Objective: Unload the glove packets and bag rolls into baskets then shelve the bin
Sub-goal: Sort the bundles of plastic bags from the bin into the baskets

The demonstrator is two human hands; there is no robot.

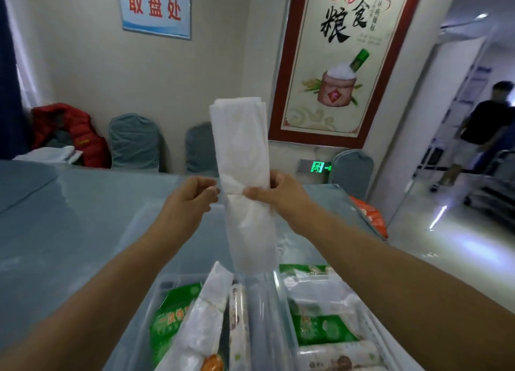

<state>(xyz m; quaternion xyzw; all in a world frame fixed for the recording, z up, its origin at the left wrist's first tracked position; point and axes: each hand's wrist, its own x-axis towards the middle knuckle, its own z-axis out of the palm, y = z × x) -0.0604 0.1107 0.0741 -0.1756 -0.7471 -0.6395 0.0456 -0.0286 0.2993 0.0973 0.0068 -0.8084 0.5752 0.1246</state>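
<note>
I hold a long white bundle of folded bags upright in front of me, above the table. My right hand grips it around the middle, where a thin band ties it. My left hand is closed beside the bundle, its fingertips pinched at the band. Below, a clear plastic bin holds a green glove packet, another white bundle and a bag roll. A second clear container to the right holds green packets and rolls.
A blue-grey cloth under clear film covers the table. Covered chairs line the far wall, one heaped with a red jacket. An orange bag lies at the table's right edge. A person walks in the corridor at right.
</note>
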